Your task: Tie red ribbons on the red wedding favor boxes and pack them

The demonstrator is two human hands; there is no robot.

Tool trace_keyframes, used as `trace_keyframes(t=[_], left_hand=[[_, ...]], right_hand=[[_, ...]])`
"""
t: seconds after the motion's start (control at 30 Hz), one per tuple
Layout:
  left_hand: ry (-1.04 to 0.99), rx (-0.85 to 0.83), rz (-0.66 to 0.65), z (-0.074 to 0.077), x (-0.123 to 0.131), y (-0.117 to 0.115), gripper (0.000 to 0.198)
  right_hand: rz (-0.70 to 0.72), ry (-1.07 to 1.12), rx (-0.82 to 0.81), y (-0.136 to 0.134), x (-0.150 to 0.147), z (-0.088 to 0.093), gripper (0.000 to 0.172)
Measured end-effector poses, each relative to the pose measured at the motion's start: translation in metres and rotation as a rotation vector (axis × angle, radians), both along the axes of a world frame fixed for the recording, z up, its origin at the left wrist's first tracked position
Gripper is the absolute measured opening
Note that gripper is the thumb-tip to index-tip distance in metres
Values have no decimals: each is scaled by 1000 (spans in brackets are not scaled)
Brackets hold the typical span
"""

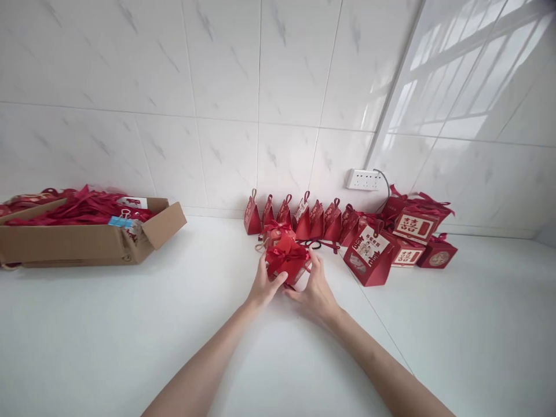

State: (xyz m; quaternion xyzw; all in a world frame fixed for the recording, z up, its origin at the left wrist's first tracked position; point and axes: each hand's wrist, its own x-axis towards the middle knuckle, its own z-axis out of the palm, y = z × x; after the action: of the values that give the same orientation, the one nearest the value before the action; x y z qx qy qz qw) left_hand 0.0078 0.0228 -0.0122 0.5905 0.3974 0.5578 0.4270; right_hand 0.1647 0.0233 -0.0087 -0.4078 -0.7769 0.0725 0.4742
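A small red gift box [287,259] with a red ribbon bow on top is between my two hands on the white counter. My left hand [266,285] grips its left side, thumb along the front. On its right side my right hand [316,288] curls round it, with the thumb low at the front edge. Directly behind sits another red box [280,234] with a bow. Farther back, several red cone-shaped boxes [303,220] with ribbon loops stand in a row near the tiled wall.
An open cardboard box [69,244] of red ribbons [93,205] stands at the left. Stacked red boxes [414,226] and a larger tapered red box [369,255] are at the right. A white power strip [364,179] with a dark cable is at the wall.
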Motion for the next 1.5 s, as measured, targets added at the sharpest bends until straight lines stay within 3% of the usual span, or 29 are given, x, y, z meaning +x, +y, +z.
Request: trace_keyframes(t=[0.1, 0.2, 0.37, 0.47, 0.63, 0.77, 0.9, 1.03, 1.17, 1.33, 1.5], left_hand=[[-16, -9, -79, 0, -2, 0, 89], [76, 30, -21, 2, -1, -2, 95], [329, 265, 84, 9, -3, -5, 75], [426, 326, 109, 13, -4, -6, 61], [453, 296, 150, 15, -4, -5, 55], [308, 202, 193, 15, -5, -3, 54], [165, 138, 237, 14, -6, 0, 44], [271, 203, 220, 14, -8, 3, 17], [353, 289, 261, 16, -10, 3, 21], [388, 399, 278, 19, -10, 0, 25], [374, 390, 262, 22, -8, -4, 20]], right_hand=[[86, 59, 0, -8, 7, 0, 105], [108, 84, -52, -15, 23, 8, 94], [134, 142, -230, -15, 36, 14, 51], [135, 217, -325, -11, 37, 12, 37], [174, 259, -397, -11, 38, 14, 42], [224, 221, -362, -15, 33, 12, 55], [178, 279, -405, -16, 27, 9, 39], [143, 292, -489, -12, 26, 7, 35], [89, 299, -546, -8, 28, 6, 34], [154, 422, -568, -3, 30, 4, 30], [133, 486, -680, 1, 31, -1, 42]])
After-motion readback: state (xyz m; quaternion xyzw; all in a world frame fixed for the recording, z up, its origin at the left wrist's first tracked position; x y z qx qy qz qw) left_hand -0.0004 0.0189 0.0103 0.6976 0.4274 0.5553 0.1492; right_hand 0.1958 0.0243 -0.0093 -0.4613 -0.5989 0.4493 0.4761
